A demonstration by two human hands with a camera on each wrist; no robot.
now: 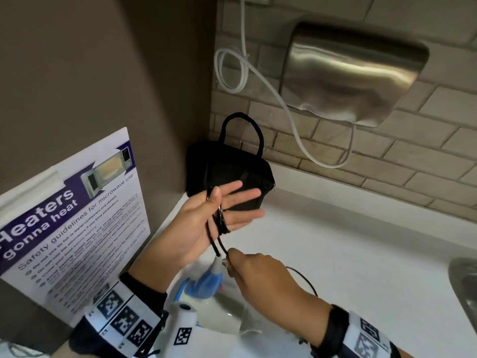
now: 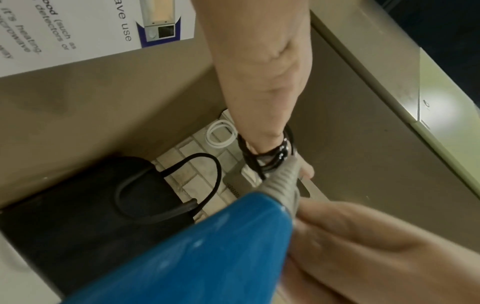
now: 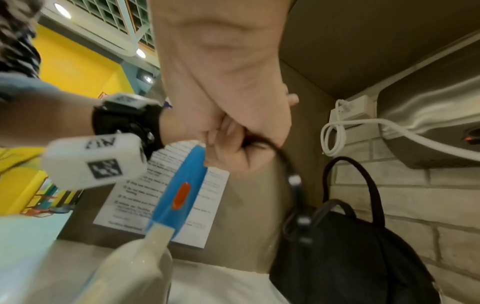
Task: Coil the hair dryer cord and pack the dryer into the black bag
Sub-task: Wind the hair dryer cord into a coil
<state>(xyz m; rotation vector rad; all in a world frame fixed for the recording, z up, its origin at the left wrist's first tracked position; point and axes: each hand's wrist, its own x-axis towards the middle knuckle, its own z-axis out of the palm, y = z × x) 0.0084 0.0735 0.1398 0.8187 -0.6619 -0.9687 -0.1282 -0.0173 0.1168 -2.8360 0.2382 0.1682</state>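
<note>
The left hand (image 1: 206, 223) spreads flat as a former for the cord (image 1: 219, 218) loops, while the right hand (image 1: 258, 272) pinches the slack to wind.

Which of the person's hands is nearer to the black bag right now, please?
Left. The left hand is raised just in front of the black bag; the right hand is lower, farther from it, pinching the cord.

The black bag (image 1: 228, 174) stands just beyond the left hand (image 1: 206, 220), in the corner. The cord (image 1: 218, 218) loops around that hand. The right hand (image 1: 254, 271) is nearer, with the hair dryer (image 1: 206, 301) below both.
</note>
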